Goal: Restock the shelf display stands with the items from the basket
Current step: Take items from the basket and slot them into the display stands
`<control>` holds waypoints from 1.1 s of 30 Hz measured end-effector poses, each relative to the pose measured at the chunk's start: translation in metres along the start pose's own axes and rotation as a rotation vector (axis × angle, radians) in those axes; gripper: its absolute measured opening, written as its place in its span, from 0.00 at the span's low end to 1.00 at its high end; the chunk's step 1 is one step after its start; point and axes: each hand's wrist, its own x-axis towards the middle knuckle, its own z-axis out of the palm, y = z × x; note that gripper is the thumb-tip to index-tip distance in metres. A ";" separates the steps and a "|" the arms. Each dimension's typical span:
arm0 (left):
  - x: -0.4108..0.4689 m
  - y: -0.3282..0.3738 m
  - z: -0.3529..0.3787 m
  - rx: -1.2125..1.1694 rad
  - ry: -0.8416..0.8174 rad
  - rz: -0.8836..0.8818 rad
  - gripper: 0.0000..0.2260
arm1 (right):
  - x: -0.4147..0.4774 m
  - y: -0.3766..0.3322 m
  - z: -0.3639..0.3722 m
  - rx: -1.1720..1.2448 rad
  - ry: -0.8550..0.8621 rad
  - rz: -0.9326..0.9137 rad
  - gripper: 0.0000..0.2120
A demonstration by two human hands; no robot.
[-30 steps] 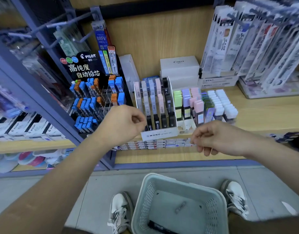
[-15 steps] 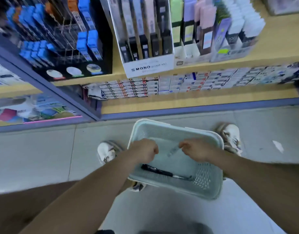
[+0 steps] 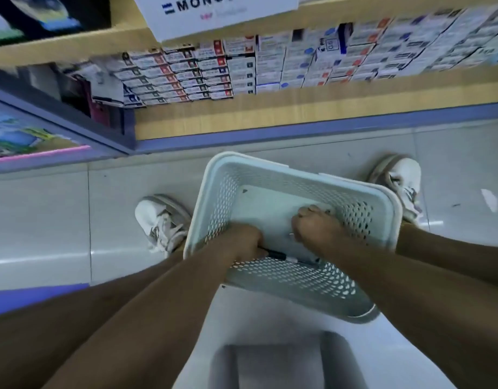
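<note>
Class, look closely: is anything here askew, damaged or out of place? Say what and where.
The basket sits skewed to the lower shelf; the leftmost small boxes on it look tumbled, though blurred.

The bare left arm (image 3: 158, 304) and right arm (image 3: 396, 282) reach forward and down, converging inside the basket (image 3: 298, 175). The left hand (image 3: 239, 242) sits by the near left corner, knuckles up, fingers curled over the end of a black pen (image 3: 276, 254). The right hand (image 3: 319, 230) is just beside it, nearer the right wall, fingers bunched downward against the floor; whether it holds anything cannot be seen.
</note>
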 end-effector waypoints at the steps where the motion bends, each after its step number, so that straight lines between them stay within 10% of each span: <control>1: 0.002 0.001 0.001 -0.011 -0.010 -0.006 0.16 | -0.001 -0.001 0.004 0.070 -0.040 0.027 0.13; 22: -0.004 0.007 -0.013 0.001 -0.118 0.003 0.11 | -0.023 -0.022 0.044 0.895 -0.182 0.208 0.05; 33: -0.004 0.045 -0.017 -1.300 0.321 -0.335 0.10 | -0.021 -0.037 -0.004 2.305 -0.268 0.451 0.16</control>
